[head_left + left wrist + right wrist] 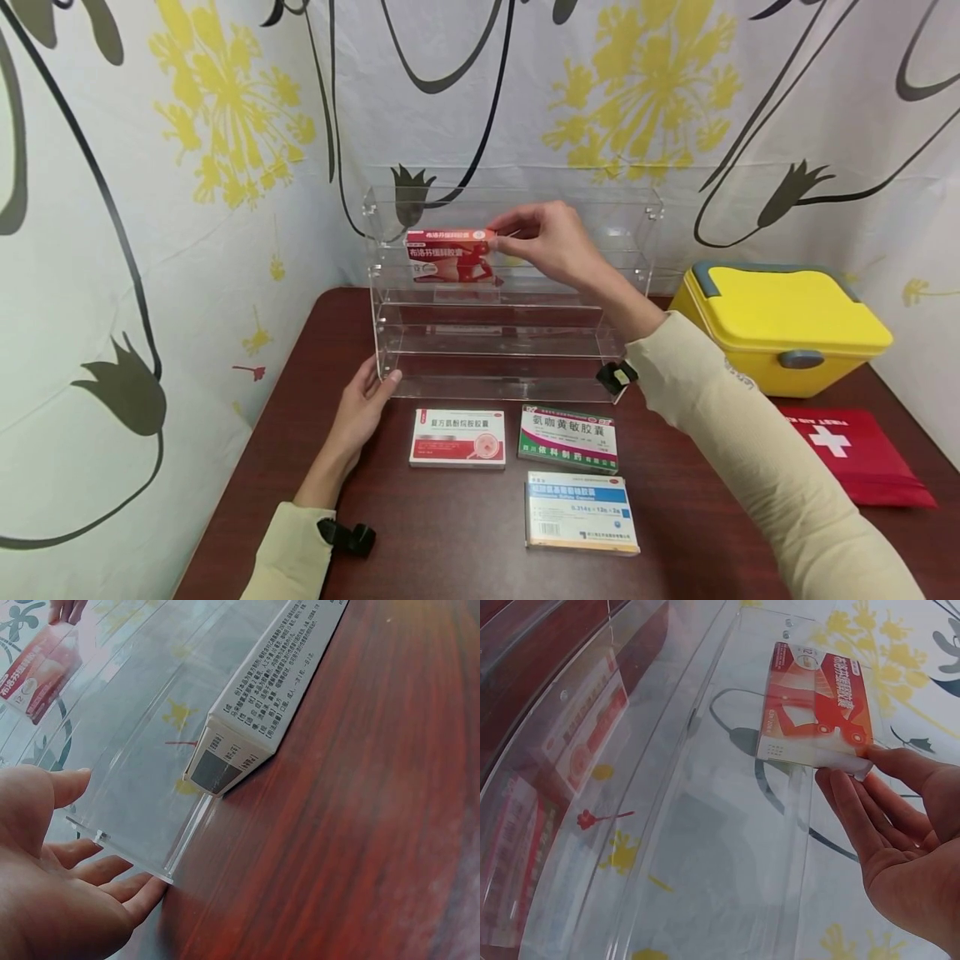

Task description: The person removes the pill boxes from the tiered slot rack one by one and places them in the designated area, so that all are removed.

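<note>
A clear acrylic display rack [495, 387] with several tiers stands on the table. In its upper part is a red and white medicine box [450, 260], its printed face to the front; my right hand [551, 242] pinches its right end between thumb and fingers. The right wrist view shows the same medicine box [817, 705] with the right hand [907, 817] at one end. My left hand [363, 408] holds the rack's lower left corner, thumb at the front edge and fingers along the outer side; the left wrist view shows this left hand [67, 885] too.
Before the rack lie a red-and-white medicine box [457, 439], a green-and-white one [567, 437] and a blue-and-white one [581, 512]. A yellow lidded case [787, 325] and a red first-aid pouch [862, 458] are at the right. A patterned curtain [465, 100] hangs behind.
</note>
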A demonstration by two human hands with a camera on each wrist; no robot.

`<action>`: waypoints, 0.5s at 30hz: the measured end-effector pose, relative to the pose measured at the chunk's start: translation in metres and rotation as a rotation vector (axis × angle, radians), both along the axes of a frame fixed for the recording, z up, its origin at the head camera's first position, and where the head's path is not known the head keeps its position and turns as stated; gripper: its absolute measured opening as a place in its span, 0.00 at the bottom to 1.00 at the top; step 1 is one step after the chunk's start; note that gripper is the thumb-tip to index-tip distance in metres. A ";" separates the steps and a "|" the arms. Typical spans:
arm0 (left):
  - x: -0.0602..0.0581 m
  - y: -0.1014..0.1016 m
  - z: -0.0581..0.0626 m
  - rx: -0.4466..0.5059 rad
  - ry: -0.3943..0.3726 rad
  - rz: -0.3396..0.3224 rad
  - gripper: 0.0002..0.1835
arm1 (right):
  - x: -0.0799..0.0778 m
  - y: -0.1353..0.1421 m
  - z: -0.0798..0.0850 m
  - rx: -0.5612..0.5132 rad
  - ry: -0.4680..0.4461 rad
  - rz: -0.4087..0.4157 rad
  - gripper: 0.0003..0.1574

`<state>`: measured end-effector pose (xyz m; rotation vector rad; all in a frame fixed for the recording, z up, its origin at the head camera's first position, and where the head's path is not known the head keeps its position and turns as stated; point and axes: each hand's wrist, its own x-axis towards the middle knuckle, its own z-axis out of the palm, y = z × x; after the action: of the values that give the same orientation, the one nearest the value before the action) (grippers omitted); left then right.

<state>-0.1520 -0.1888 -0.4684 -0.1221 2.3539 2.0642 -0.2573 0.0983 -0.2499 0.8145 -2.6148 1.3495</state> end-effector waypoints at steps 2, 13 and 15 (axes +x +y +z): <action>0.000 0.000 0.000 0.001 0.005 -0.005 0.36 | 0.000 0.000 0.002 0.003 0.004 -0.005 0.12; 0.000 0.000 0.000 0.005 0.012 -0.015 0.38 | 0.002 0.004 0.011 -0.017 0.001 0.004 0.12; 0.000 0.000 0.000 -0.001 0.013 -0.009 0.37 | 0.003 0.004 0.013 -0.015 -0.002 0.003 0.12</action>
<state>-0.1518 -0.1889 -0.4685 -0.0984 2.3587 2.0664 -0.2548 0.1026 -0.2372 0.8164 -2.6027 1.3693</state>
